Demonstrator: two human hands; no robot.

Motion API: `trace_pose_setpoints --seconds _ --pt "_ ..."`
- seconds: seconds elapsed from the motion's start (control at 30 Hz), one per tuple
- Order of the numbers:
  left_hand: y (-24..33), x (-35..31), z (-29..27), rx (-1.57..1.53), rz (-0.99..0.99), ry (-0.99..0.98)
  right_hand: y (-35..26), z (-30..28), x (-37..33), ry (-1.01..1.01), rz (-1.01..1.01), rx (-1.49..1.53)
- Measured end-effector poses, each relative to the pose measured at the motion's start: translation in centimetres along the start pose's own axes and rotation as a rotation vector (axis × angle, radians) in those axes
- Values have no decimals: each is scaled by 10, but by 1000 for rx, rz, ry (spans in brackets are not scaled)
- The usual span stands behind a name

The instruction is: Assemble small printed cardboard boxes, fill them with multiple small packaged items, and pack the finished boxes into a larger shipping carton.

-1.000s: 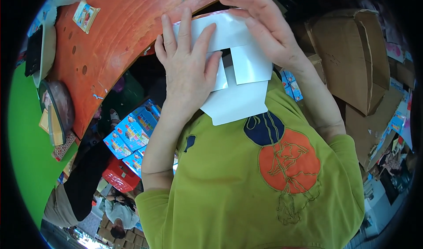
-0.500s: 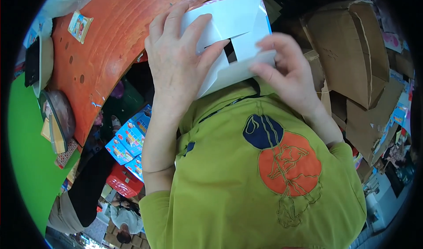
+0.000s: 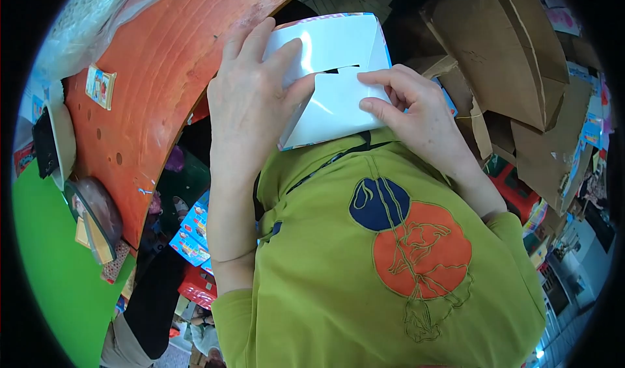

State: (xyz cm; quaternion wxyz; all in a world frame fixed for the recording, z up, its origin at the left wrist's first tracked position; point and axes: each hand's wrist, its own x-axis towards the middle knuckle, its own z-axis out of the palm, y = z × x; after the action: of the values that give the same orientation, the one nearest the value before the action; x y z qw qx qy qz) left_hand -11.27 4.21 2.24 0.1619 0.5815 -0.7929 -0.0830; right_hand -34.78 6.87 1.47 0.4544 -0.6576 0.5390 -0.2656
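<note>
Both hands grip a white carton [image 3: 332, 75] at twelve o'clock. The left hand [image 3: 250, 101] clamps its side; the right hand [image 3: 416, 111] pinches the flap. The flap looks half tucked, slot open.

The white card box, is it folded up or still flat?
Partly folded: the white card box has flaps bent over, with a gap between them, and both hands press on it.
</note>
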Motion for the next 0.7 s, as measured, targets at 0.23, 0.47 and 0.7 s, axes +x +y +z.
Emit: trace_pose_setpoints --seconds 0.23,0.47,0.7 --pt "-5 3 -3 -19 17 -31 -5 -4 5 -52 81 -51" --pt "-9 -6 -2 -30 12 -11 -4 3 14 -41 13 -117" --pt "-20 -10 4 -144 12 38 -3 5 16 -30 -36 -163"
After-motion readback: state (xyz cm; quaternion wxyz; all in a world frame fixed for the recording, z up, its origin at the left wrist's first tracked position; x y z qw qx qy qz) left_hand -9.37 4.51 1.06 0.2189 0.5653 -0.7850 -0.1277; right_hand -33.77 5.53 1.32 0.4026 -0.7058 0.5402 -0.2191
